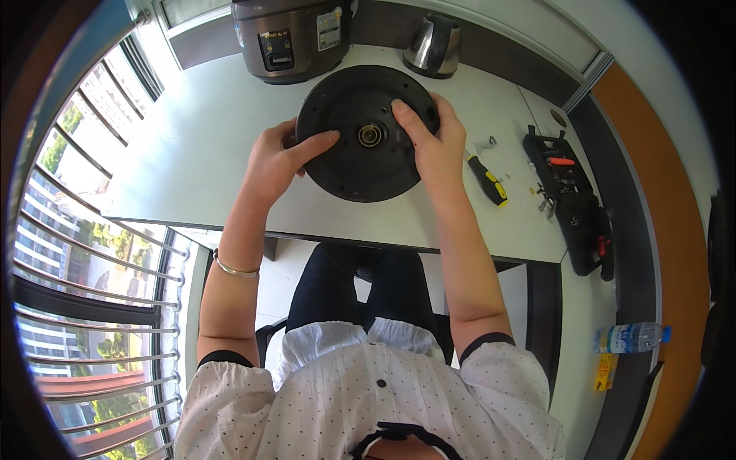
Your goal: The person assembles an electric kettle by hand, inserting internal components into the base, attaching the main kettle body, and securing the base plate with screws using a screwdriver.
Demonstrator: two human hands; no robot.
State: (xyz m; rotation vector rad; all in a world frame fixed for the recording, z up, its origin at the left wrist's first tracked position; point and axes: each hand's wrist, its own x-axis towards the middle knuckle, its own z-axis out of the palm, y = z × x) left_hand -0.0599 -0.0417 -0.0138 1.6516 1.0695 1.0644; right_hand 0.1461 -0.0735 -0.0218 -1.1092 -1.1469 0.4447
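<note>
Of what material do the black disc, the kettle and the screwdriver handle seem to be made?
Black disc: painted metal or hard plastic, perhaps; the dull, dark surface leaves it open.
Kettle: probably polished metal, silvery with bright reflections.
Screwdriver handle: likely moulded plastic, perhaps rubber-coated, judging by its black and yellow sections.
</note>
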